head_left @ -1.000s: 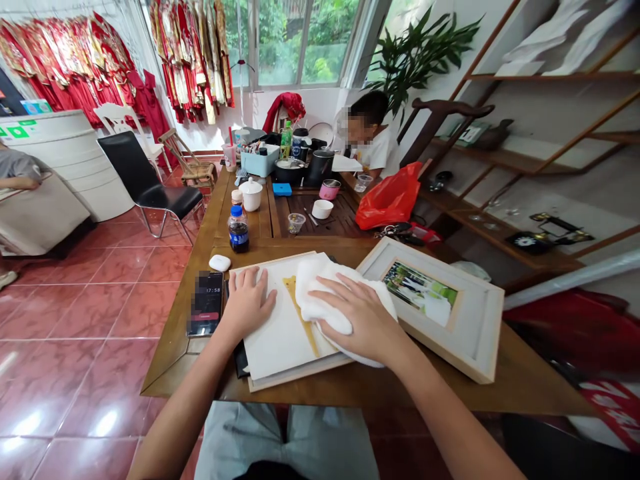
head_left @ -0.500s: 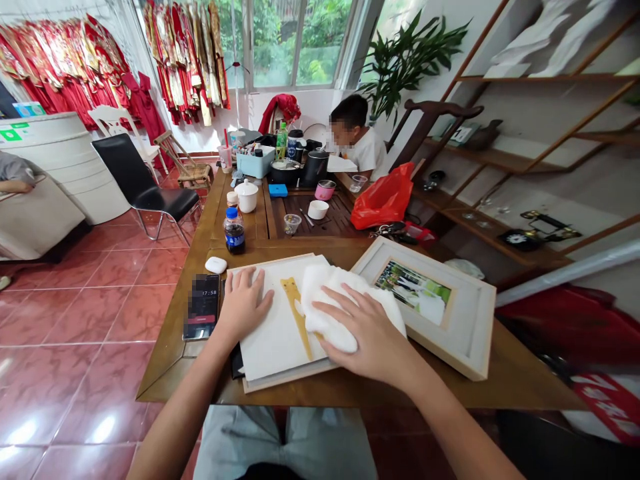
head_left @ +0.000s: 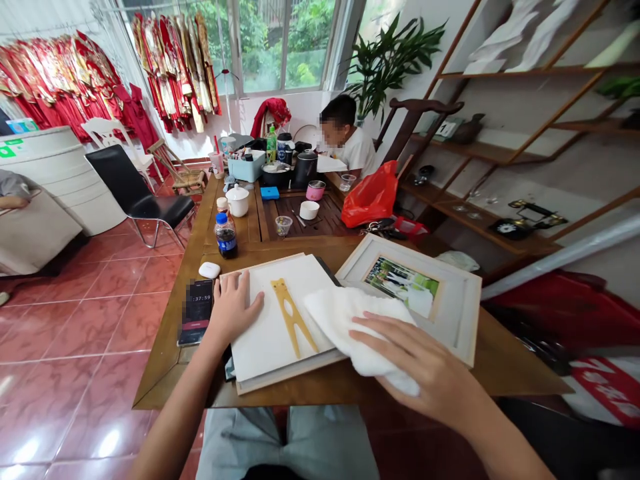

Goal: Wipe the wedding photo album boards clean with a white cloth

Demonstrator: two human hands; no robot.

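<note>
centrally, the hands lie well apart: the left hand [head_left: 233, 310] rests flat on a white board [head_left: 310, 287] bearing a yellow v-shaped piece [head_left: 289, 315], while the right hand [head_left: 420, 363] clamps a white cloth [head_left: 345, 327] over the board's right edge, near the front edge of the wooden table [head_left: 520, 367]. a framed photograph [head_left: 400, 283] lies just beyond the cloth. farther back, a blue plastic caddy [head_left: 246, 168] holds pens, beside a lidded white cup [head_left: 238, 201].
</note>
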